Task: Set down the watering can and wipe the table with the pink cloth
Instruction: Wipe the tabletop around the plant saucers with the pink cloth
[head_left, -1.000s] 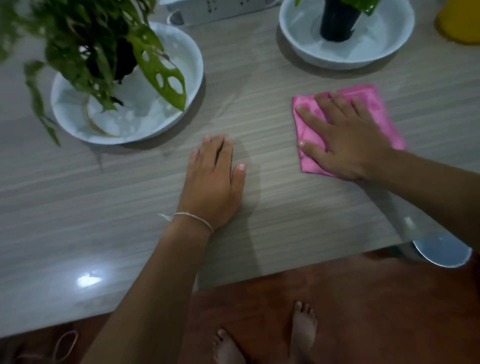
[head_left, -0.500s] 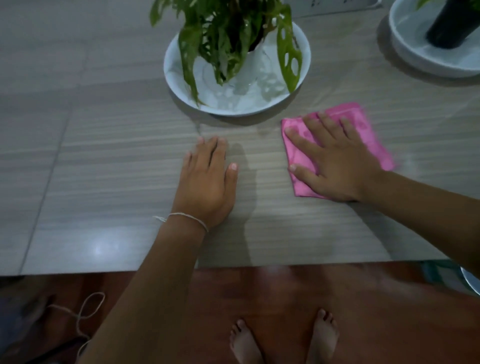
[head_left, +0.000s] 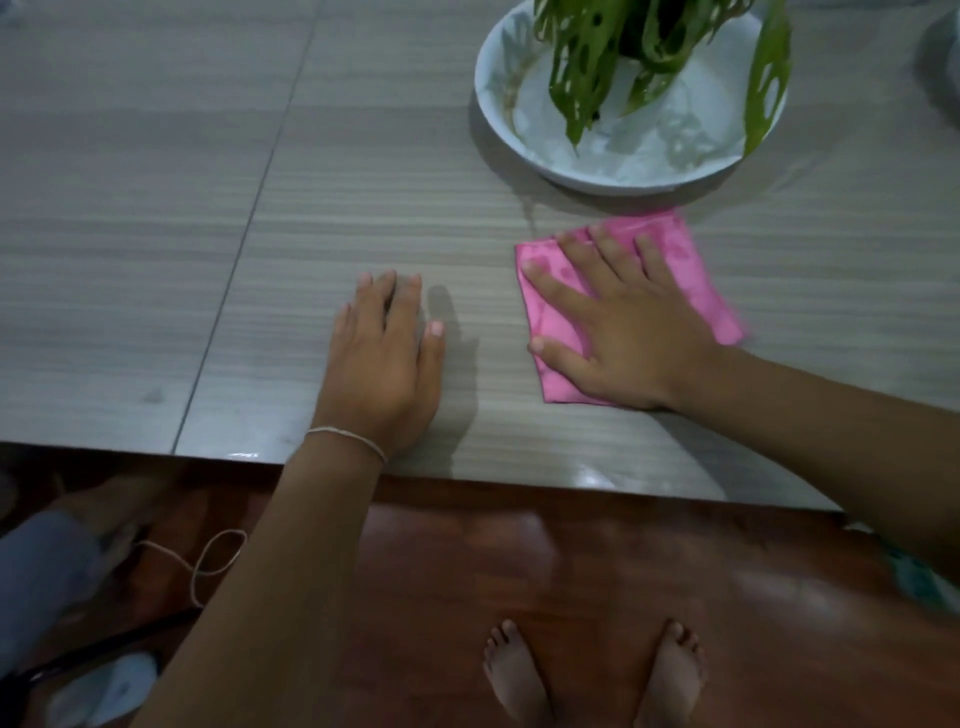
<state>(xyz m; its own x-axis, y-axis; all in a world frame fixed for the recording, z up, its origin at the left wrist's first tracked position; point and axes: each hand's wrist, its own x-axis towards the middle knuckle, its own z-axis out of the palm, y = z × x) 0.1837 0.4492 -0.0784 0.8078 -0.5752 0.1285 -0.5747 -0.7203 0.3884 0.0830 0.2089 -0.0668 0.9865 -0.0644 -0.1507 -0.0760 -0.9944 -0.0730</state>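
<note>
1. A grey wood-grain table (head_left: 156, 234) with a seam line carries everything.
2. On it: a folded pink cloth (head_left: 680, 254), a white dish (head_left: 498, 104) holding a leafy plant, and 2 flat hands.

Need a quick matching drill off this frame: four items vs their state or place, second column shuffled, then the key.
Column 1
1. pink cloth
2. left hand
3. white bowl
4. right hand

Column 2
A. holds a leafy green plant, standing beyond the cloth
B. flat on the bare table, touching no object
C. folded, lying on the table under a hand
D. fingers spread, pressing down on the cloth

Pairs: 1-C, 2-B, 3-A, 4-D
</note>
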